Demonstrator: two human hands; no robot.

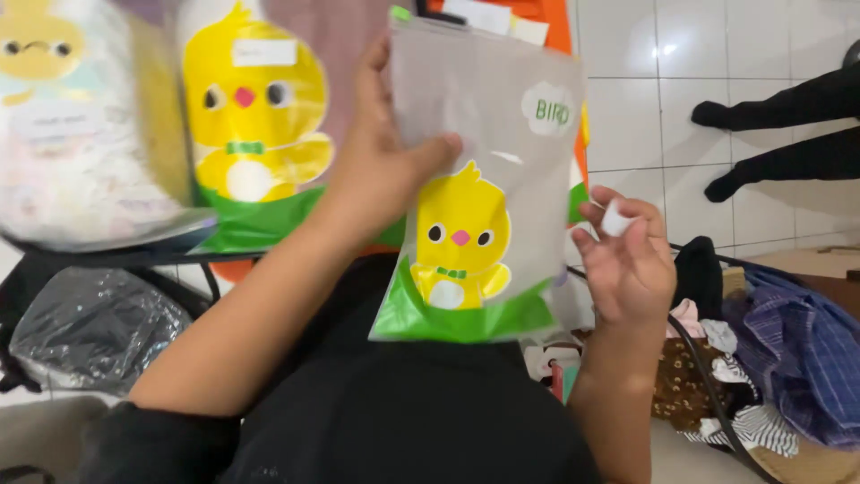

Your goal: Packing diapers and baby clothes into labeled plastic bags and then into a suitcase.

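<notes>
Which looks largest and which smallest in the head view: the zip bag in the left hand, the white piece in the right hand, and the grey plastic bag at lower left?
1. The zip bag, though nearness to the camera enlarges it.
2. The grey plastic bag, which lies farther away, so the true order of these two is unsure.
3. The white piece, clearly smallest, held by the right hand.

The left hand holds the zip bag.

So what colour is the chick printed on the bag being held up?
Yellow, on the clear bag with a green bottom, in the head view.
</notes>
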